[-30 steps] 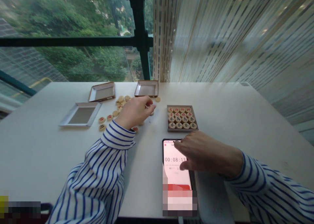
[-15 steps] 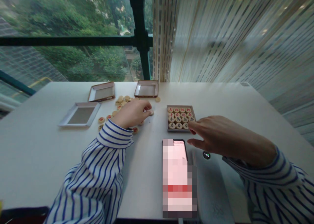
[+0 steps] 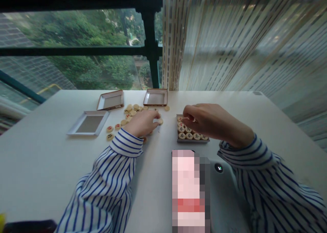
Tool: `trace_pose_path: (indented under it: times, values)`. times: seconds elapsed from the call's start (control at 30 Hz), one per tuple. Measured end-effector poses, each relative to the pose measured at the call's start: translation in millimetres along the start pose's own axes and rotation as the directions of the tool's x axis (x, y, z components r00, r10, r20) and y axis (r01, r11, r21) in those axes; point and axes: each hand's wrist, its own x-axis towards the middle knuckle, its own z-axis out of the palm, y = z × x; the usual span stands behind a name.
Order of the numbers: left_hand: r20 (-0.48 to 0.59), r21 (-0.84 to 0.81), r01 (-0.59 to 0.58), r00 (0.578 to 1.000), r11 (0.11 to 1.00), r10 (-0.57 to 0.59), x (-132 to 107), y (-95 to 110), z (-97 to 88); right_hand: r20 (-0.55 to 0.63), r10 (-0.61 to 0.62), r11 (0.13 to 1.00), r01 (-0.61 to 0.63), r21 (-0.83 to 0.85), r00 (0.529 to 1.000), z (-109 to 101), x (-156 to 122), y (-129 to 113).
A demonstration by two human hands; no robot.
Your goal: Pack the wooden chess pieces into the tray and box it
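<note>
My left hand (image 3: 143, 122) reaches over loose Chinese chess pieces, its thumb and forefinger closed at the edge of a pale xiangqi piece (image 3: 160, 121) with no character showing. My right hand (image 3: 208, 120) hovers over the shallow square box (image 3: 191, 141), fingers curled toward the thumb; whatever they hold, if anything, is hidden. Inside the box, round wooden pieces stand in rows. A front-row piece (image 3: 189, 136) bears a black character, and red ones show at the back left. My right hand covers much of the back and right of the box. More loose pieces (image 3: 129, 107) lie behind my left hand.
A white tray (image 3: 72, 130) lies at the left. Two brown-edged lids (image 3: 120, 106) (image 3: 155, 104) lie toward the back. Below the box is a phone (image 3: 186, 178), its screen blurred, beside a grey device (image 3: 222, 182) with a small lit display (image 3: 218, 168).
My right hand has moved left and up from the box's right corner to above it, its fingers curling in. My left hand stays by the same piece. The view has shifted slightly.
</note>
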Motion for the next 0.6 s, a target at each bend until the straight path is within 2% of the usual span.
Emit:
trace_pose_path:
  times: [0.13,0.27,0.6]
  values:
    - [-0.027,0.021,-0.012,1.000,1.000,0.013,1.6,3.8,5.7,-0.028,0.015,1.000,-0.015,-0.001,1.000,11.4,12.8,0.2]
    - [-0.041,0.018,0.008,0.999,1.000,-0.007,3.5,5.9,10.3,-0.008,-0.008,1.000,0.008,0.002,1.000,19.3,10.9,0.9]
    - [-0.057,0.054,0.031,0.998,0.998,-0.028,6.8,8.5,19.9,0.004,0.001,1.000,-0.001,0.008,1.000,15.9,9.4,-1.6]
